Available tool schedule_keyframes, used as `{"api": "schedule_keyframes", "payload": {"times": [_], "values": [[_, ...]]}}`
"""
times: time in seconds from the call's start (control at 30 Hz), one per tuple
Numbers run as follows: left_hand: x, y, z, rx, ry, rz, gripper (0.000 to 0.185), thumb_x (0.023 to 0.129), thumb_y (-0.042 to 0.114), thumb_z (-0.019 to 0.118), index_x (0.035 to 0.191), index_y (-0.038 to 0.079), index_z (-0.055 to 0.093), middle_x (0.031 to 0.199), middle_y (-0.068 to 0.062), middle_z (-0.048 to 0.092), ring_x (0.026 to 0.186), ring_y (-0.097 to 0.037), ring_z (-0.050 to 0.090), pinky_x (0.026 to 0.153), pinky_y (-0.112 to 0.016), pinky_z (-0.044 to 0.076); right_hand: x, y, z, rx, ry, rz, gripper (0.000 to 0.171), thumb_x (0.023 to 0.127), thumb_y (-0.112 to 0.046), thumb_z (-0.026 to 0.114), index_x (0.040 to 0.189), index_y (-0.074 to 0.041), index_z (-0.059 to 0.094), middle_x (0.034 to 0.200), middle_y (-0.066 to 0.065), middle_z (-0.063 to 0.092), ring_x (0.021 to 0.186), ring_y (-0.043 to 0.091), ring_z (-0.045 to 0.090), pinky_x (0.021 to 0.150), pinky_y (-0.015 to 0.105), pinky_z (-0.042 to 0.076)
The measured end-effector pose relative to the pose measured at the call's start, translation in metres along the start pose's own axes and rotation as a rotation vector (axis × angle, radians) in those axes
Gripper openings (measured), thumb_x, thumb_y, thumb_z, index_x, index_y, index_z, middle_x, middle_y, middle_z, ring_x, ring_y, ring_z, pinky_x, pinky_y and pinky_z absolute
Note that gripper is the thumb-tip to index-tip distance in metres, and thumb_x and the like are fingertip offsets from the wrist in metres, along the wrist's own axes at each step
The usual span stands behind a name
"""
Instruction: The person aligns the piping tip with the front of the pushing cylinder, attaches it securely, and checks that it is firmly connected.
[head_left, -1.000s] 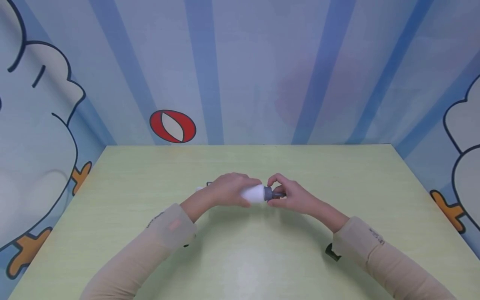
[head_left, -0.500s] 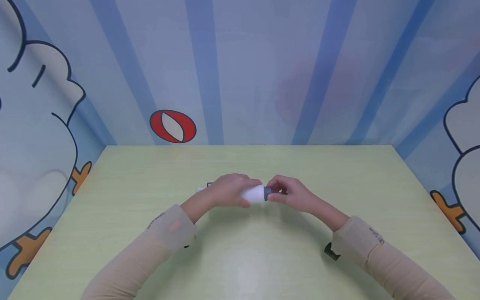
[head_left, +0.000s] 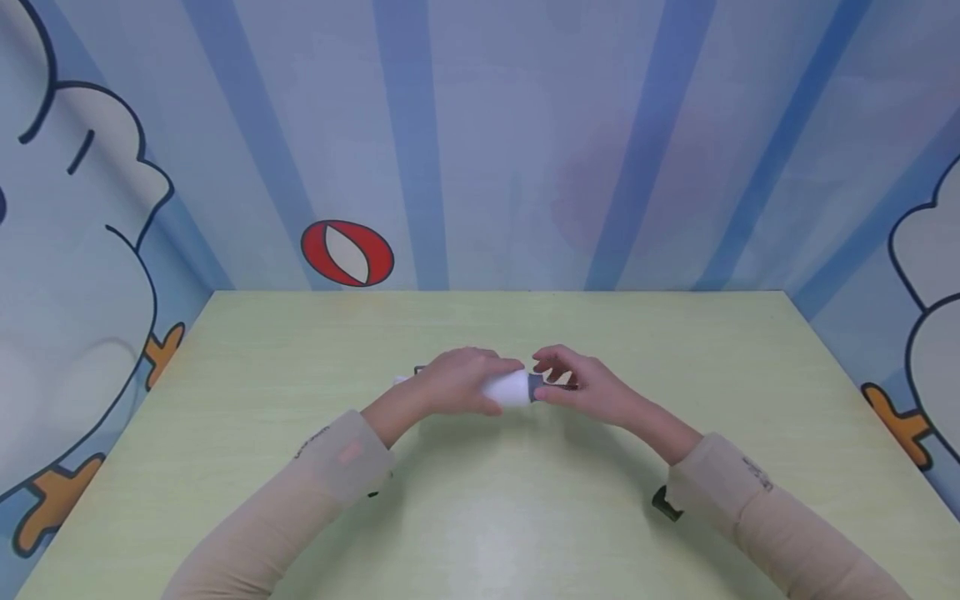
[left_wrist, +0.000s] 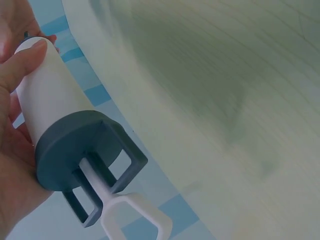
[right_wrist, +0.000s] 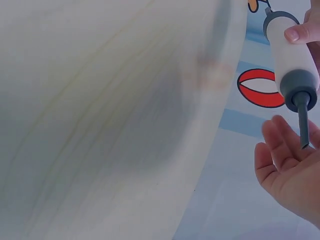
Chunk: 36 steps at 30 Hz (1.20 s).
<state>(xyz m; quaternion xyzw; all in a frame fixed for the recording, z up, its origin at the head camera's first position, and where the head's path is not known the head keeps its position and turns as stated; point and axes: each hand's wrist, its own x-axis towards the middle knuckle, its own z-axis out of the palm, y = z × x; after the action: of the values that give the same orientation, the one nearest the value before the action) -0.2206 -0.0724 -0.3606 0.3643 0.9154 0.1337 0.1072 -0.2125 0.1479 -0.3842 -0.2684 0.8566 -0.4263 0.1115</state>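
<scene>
In the head view, my left hand [head_left: 461, 381] grips the white barrel of an icing syringe [head_left: 506, 388], held level above the table. The left wrist view shows the thumb along that barrel [left_wrist: 52, 85], a dark grey end cap [left_wrist: 75, 150] with two loop grips, and a white plunger handle [left_wrist: 135, 205]. At the other end sit a grey nozzle cap [right_wrist: 298, 85] and a thin angled nozzle [right_wrist: 303, 122]. My right hand [head_left: 592, 389] is around the nozzle with its fingers loosely bent and apart from it. Its thumb appears at the cap; contact cannot be told.
A pale green table [head_left: 480, 517] lies under both hands. Behind it stands a blue striped backdrop [head_left: 510, 150] with a red and white oval [head_left: 347, 253]. White cartoon figures [head_left: 82, 283] line the sides. A small dark device [head_left: 666, 504] hangs under the right cuff.
Half a second ago the right fingers were closed on the nozzle cap; now they are spread away from it. The left hand and the syringe have stayed in place.
</scene>
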Motion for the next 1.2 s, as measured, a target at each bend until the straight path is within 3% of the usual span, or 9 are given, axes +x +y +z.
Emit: {"api": "schedule_keyframes", "payload": {"times": [0.13,0.27,0.53,0.67,0.87,1.2], "values": [[0.0006,-0.0004,0.0012,-0.007,0.010,0.012,0.057,0.075,0.027,0.071,0.127,0.022,0.049,0.112,-0.001,0.060,0.093,-0.015,0.053,0.081,-0.034,0.045,-0.0002,-0.0028,0.0022,-0.030,0.029,-0.056,0.036,0.077,-0.015,0.069,0.107,-0.006,0.052,0.098,0.008,0.058,0.085,0.018,0.052,0.071,0.032,0.043],[0.0015,-0.0003,0.0024,-0.008,0.021,0.022,0.056,0.074,0.027,0.072,0.126,0.022,0.050,0.112,-0.001,0.060,0.094,-0.015,0.053,0.081,-0.034,0.046,0.0000,-0.0049,0.0028,-0.045,0.040,-0.051,0.026,0.079,-0.013,0.066,0.099,-0.006,0.052,0.087,0.006,0.059,0.080,0.015,0.052,0.072,0.031,0.041],[0.0007,0.0024,0.0021,0.010,0.018,0.014,0.057,0.074,0.028,0.072,0.126,0.022,0.050,0.115,-0.002,0.059,0.097,-0.017,0.055,0.081,-0.036,0.046,-0.0002,-0.0010,0.0001,0.013,-0.011,0.000,0.026,0.092,-0.021,0.049,0.109,-0.001,0.047,0.099,0.017,0.065,0.088,0.024,0.062,0.068,0.028,0.045],[-0.0001,0.0027,0.0019,0.018,0.021,0.011,0.057,0.074,0.028,0.072,0.126,0.022,0.050,0.115,-0.002,0.059,0.097,-0.017,0.055,0.081,-0.036,0.046,-0.0011,-0.0032,0.0007,-0.045,0.010,-0.029,0.029,0.087,-0.020,0.057,0.109,-0.003,0.050,0.101,0.011,0.063,0.091,0.021,0.059,0.072,0.030,0.043],[-0.0003,0.0030,0.0042,-0.002,0.020,0.022,0.056,0.073,0.026,0.073,0.125,0.022,0.051,0.114,-0.002,0.060,0.096,-0.017,0.054,0.082,-0.036,0.046,-0.0018,-0.0056,0.0046,-0.081,0.010,-0.044,0.025,0.078,-0.012,0.068,0.098,-0.006,0.054,0.089,0.005,0.060,0.081,0.015,0.053,0.072,0.030,0.041],[-0.0037,0.0075,0.0088,0.074,0.028,0.020,0.055,0.075,0.028,0.071,0.126,0.023,0.050,0.117,-0.003,0.059,0.097,-0.018,0.055,0.079,-0.036,0.048,-0.0040,-0.0050,0.0080,0.023,0.003,0.025,0.022,0.078,-0.009,0.066,0.096,-0.002,0.055,0.085,0.010,0.059,0.076,0.016,0.051,0.063,0.027,0.043]]}}
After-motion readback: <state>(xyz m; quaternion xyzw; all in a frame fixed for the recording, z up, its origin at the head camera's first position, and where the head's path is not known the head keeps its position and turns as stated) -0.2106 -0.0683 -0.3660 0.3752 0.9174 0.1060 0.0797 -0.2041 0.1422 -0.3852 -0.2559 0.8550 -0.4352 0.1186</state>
